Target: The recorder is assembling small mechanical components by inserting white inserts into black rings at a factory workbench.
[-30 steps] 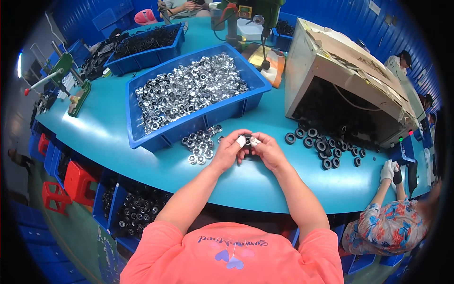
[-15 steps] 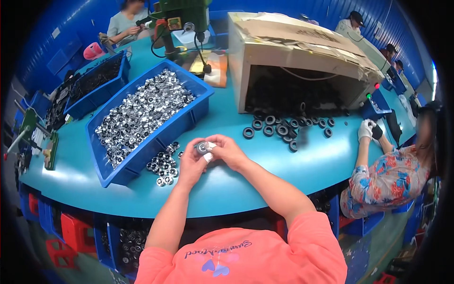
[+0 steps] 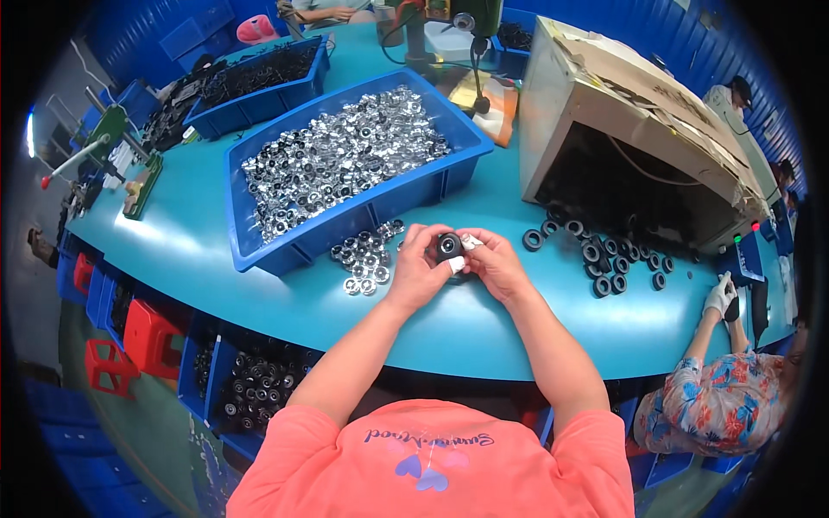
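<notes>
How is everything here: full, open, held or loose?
Black wheel: held, round face showing
Left hand: closed on the wheel
Right hand: curled at the wheel's edge, grip unclear
Big blue bin: uncovered, heaped with shiny pieces
Loose shiny pieces: bunched beside the bin
Pale box: open in front
Black rings: loose before the box
Back blue bin: uncovered, full of dark pieces

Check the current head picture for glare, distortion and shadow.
Head view: pale glare patches on the table, whose front edge bows; head view: deep shadow inside the box, black corners around the picture; head view: the small wheel in the left hand reads fairly clearly.
</notes>
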The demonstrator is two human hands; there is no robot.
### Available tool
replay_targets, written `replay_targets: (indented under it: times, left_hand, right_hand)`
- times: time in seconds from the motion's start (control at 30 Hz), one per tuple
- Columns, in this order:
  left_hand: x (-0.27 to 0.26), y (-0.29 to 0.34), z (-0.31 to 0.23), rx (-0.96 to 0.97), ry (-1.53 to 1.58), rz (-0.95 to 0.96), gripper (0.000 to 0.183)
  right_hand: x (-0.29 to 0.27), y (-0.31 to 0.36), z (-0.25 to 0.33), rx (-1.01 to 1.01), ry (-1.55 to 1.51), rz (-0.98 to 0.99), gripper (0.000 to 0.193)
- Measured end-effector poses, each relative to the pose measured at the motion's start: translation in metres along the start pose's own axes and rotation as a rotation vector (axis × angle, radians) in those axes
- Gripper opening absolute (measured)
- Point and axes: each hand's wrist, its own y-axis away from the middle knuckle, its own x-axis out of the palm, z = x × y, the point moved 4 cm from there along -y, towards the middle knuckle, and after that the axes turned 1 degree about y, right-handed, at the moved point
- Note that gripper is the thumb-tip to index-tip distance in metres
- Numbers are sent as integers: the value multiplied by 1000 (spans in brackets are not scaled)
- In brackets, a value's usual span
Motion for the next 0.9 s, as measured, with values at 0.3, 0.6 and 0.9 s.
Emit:
replay_targets:
  times: [0.3,0.6,0.9]
  left_hand:
    - [-9,-2,28,-328,1001,279,59]
    - [-4,0,19,-357,897,326,62]
    - [-4,1,21,-376,918,327,60]
  right_hand:
    - [28,16,37,-512,711,-19,59]
    - [36,21,35,-656,897,-64,56]
    - [32,19,31,-575,769,-43,52]
